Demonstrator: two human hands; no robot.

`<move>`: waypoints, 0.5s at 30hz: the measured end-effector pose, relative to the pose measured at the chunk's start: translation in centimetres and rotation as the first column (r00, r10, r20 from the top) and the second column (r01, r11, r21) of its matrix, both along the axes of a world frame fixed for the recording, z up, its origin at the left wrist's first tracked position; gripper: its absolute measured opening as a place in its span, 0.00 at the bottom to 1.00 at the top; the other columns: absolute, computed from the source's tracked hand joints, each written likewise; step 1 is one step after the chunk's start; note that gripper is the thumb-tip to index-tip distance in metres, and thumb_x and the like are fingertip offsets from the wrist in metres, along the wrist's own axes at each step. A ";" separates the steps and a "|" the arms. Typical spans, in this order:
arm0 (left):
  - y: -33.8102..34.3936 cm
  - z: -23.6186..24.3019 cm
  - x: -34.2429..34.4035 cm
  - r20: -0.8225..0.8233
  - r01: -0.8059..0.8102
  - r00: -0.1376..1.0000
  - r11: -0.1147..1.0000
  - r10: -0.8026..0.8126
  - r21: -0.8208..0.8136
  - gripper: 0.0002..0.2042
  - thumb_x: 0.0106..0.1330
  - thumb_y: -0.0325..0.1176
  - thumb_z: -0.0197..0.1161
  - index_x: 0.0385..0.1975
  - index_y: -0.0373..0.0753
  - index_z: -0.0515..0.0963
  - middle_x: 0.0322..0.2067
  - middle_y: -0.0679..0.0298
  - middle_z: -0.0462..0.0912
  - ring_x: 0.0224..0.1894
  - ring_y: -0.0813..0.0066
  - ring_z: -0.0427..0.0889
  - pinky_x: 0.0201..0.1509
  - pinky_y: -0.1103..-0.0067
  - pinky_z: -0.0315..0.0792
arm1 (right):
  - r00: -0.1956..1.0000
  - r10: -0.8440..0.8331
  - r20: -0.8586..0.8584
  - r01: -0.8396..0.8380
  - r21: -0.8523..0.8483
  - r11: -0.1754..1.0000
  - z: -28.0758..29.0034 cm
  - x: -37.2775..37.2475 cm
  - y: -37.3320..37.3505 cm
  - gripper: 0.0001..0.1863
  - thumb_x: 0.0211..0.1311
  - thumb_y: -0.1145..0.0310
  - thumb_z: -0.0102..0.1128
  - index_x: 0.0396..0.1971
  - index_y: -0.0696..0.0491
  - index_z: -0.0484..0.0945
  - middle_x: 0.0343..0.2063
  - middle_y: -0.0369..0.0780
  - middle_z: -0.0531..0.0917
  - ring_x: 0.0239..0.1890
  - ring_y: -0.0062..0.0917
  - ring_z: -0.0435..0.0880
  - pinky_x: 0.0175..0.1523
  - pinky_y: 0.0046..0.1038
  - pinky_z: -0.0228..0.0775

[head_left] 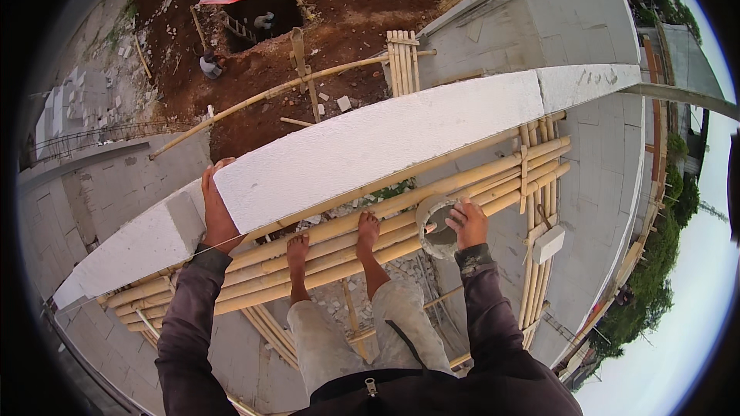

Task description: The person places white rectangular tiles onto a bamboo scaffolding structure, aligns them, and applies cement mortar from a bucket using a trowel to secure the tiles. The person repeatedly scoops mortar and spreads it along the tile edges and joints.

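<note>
My left hand (219, 208) is at the near-left end of a long white block (370, 139) on top of the wall, its fingers curled over the far corner. Left of that hand, beyond a gap, stands another lightweight block (183, 219) with a greyish end face. In my right hand (469, 225) is the rim of a round grey bucket (439, 249), tilted so its mouth shows. Grey residue coats its inside; how much it holds I cannot tell. My bare feet (368, 233) stand on bamboo poles (324, 258) below the wall top.
A thin string (166, 272) runs along the wall's near edge. A small white block piece (549, 244) rests on the bamboo at right. Beyond the wall are a bamboo rail (254, 102), red soil, a pit with a ladder (239, 28) and two people (210, 65). The ground lies far below.
</note>
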State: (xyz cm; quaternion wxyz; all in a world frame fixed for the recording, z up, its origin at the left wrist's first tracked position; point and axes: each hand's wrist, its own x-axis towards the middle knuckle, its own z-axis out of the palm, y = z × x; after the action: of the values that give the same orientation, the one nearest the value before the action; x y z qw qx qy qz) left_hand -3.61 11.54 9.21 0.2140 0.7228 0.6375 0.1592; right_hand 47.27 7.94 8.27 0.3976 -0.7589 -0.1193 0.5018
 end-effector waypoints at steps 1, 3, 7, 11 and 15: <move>-0.4 -0.1 -0.1 0.200 -0.047 0.979 0.999 0.043 0.012 0.41 0.57 0.42 0.74 0.67 0.32 0.58 0.60 0.52 0.69 0.67 0.55 0.66 0.77 0.60 0.44 | 1.000 0.007 -0.009 -0.007 -0.044 0.999 -0.1 -1.3 -2.1 0.19 0.67 0.55 0.63 0.48 0.54 0.76 0.40 0.37 0.80 0.39 0.25 0.81 0.41 0.30 0.77; -1.3 0.1 -0.9 0.118 0.007 0.993 0.997 -0.017 0.083 0.43 0.57 0.43 0.74 0.67 0.31 0.58 0.62 0.50 0.68 0.68 0.53 0.64 0.77 0.58 0.45 | 1.000 0.015 -0.005 -0.016 -0.129 0.992 0.4 -2.8 -5.0 0.19 0.66 0.57 0.64 0.48 0.54 0.76 0.40 0.38 0.80 0.40 0.25 0.81 0.41 0.29 0.77; -1.8 0.0 -1.7 0.132 0.030 0.991 0.997 -0.039 0.069 0.41 0.58 0.47 0.72 0.67 0.33 0.60 0.62 0.49 0.66 0.69 0.53 0.62 0.77 0.56 0.45 | 1.000 0.006 0.025 -0.001 -0.164 0.986 0.1 -3.8 -6.3 0.21 0.65 0.56 0.64 0.49 0.56 0.77 0.43 0.40 0.81 0.42 0.26 0.81 0.41 0.29 0.78; -1.2 0.0 -1.0 0.118 0.006 0.993 0.999 -0.011 0.040 0.37 0.60 0.48 0.70 0.65 0.34 0.64 0.62 0.49 0.67 0.69 0.53 0.61 0.77 0.56 0.45 | 0.980 -0.083 0.178 0.061 0.125 0.990 0.5 0.4 0.9 0.24 0.66 0.59 0.63 0.54 0.60 0.75 0.41 0.42 0.80 0.44 0.29 0.81 0.42 0.31 0.79; -0.8 0.2 0.2 0.120 -0.038 0.992 0.997 0.030 0.064 0.36 0.60 0.44 0.70 0.64 0.32 0.65 0.61 0.50 0.68 0.67 0.50 0.63 0.76 0.57 0.46 | 0.480 0.153 0.864 -0.492 0.120 0.862 4.0 5.9 10.0 0.28 0.57 0.72 0.67 0.58 0.61 0.72 0.49 0.47 0.77 0.50 0.36 0.78 0.55 0.38 0.73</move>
State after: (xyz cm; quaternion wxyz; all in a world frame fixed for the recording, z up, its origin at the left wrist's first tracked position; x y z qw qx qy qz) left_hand -3.38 10.74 9.41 0.2250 0.7077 0.6301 0.2268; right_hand 53.12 17.91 12.24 0.3179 -0.7813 -0.5240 0.1183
